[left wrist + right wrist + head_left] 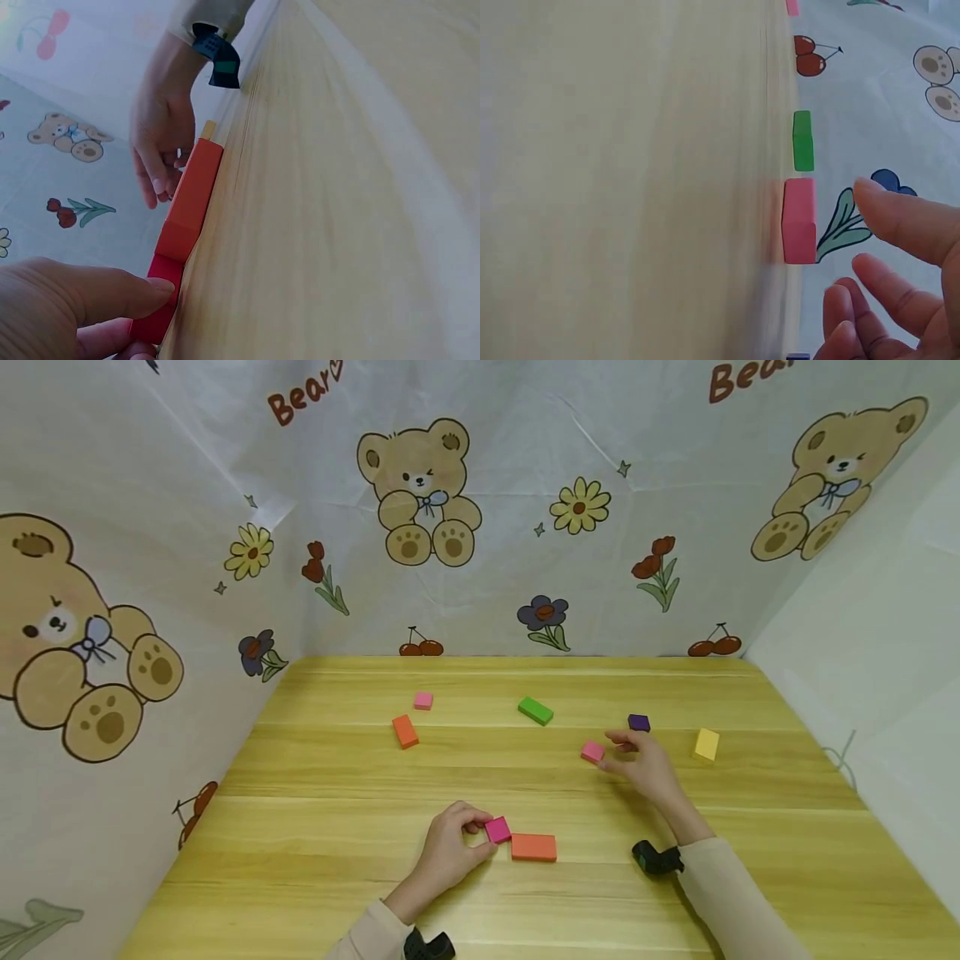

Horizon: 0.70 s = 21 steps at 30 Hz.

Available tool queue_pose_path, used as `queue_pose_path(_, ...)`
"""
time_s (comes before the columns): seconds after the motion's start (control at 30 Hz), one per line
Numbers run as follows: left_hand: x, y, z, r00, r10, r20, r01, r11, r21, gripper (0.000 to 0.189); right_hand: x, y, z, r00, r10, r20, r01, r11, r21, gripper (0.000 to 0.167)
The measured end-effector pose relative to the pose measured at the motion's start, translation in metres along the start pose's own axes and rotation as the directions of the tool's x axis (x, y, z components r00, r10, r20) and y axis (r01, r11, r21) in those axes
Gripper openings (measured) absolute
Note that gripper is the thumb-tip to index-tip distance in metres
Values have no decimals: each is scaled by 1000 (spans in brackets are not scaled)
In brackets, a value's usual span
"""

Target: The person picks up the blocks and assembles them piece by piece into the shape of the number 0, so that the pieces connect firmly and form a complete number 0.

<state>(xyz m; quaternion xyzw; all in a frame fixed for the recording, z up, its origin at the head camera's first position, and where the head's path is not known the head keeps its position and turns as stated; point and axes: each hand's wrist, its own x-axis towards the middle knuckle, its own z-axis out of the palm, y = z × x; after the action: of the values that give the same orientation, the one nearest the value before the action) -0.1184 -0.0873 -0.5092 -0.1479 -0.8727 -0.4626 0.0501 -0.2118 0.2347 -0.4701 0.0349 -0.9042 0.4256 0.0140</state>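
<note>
My left hand (448,845) pinches a small magenta block (498,829) between thumb and fingers at the front middle of the table. Against that block's right side lies a longer orange-red block (534,847), its end meeting the magenta one in the left wrist view. Farther back on the right, my right hand (647,768) reaches over the table with thumb and fingers spread. Its fingertips are close beside a small pink block (592,752). In the right wrist view a gap shows between that pink block (799,221) and the thumb.
A green block (536,711) lies at the back middle. An orange block (406,732) and another pink block (423,701) are back left. Behind the right hand sits a purple block (638,722), with a yellow block (706,745) farther right. A bear-print cloth (495,602) stands behind the table.
</note>
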Motion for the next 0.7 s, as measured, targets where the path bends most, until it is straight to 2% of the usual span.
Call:
queue_pose_path(0.13, 0, 0, 0, 1000, -1, 3, 1, 1000, 0, 27, 8, 4, 5, 999, 22, 48, -23, 1000, 19, 53)
queue_pose_path(0.27, 0, 0, 0, 1000, -10, 7, 10, 1000, -1, 27, 11, 9, 11, 997, 43, 60, -47, 997, 67, 53)
queue_pose_path(0.4, 1, 0, 0, 1000, -20, 9, 20, 1000, 0, 27, 11, 13, 16, 998, 55, 39, -58, 995, 83, 51)
queue_pose_path(0.7, 1, 1, 0, 1000, -17, 3, 17, 1000, 0, 26, 12, 15, 22, 998, 55, -3, -55, 998, 30, 40)
